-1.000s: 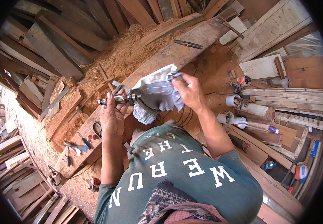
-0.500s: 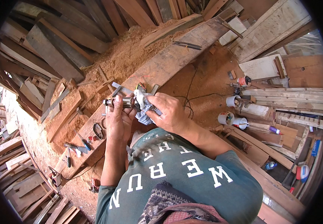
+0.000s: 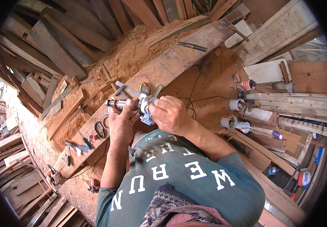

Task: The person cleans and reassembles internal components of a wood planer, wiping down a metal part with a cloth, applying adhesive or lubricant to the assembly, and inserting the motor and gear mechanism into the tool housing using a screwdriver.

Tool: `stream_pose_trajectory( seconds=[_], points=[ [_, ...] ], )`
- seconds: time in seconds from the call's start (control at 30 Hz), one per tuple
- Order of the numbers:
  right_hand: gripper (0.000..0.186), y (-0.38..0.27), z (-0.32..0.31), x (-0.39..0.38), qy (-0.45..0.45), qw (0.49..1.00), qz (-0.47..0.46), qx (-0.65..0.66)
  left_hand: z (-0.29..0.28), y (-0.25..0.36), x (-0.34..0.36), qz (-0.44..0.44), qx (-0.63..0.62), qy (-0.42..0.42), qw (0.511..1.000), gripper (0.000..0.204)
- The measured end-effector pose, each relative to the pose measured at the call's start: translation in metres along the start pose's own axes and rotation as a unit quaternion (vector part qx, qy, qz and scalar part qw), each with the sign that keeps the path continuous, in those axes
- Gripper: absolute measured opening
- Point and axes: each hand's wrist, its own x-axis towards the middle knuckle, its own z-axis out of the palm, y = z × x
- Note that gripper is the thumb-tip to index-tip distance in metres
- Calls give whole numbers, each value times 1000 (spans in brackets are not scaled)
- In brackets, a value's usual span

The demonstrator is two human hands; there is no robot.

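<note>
My left hand (image 3: 121,123) is closed round a motor armature (image 3: 119,103), a shiny metal cylinder with a shaft end pointing left. Its right part runs toward a white and blue striped rag (image 3: 146,118). My right hand (image 3: 173,115) pinches that rag against the armature's right end, which the cloth hides. Just beyond the hands, a yellow and black tape measure (image 3: 144,88) and a metal square (image 3: 130,90) lie on the wooden plank (image 3: 163,70).
Screwdrivers (image 3: 85,140) and a black oval part (image 3: 99,130) rest on the plank's near left portion. A pair of dark rods (image 3: 192,46) lies farther along it. Sawdust and stacked boards (image 3: 57,49) stand beyond. At right are white buckets (image 3: 229,122) and a cable (image 3: 191,104).
My right hand has shifted slightly with the rag, and the cloth sits differently round the armature's end. The left hand's thumb has moved a little along the armature. The view has shifted slightly.
</note>
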Motion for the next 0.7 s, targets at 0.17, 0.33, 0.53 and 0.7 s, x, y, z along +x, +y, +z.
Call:
stream_pose_trajectory(
  seconds=[0.17, 0.33, 0.53, 0.7],
  points=[
    [18, -3, -4, -5, -77, 993, -93, 14, -5, -5, 8, -20, -16, 12, 1000, 21],
    [17, 12, -13, -30, -107, 965, 77, 225, -25, -16, 18, -35, -31, -9, 999, 22],
    [7, 46, -37, -32, 157, 781, 423, 431, -36, 1, 19, -58, -119, -43, 990, 30],
    [36, 10, -11, -2, 29, 813, 311, 492, -10, 3, 12, -69, -179, -78, 978, 34]
  ],
)
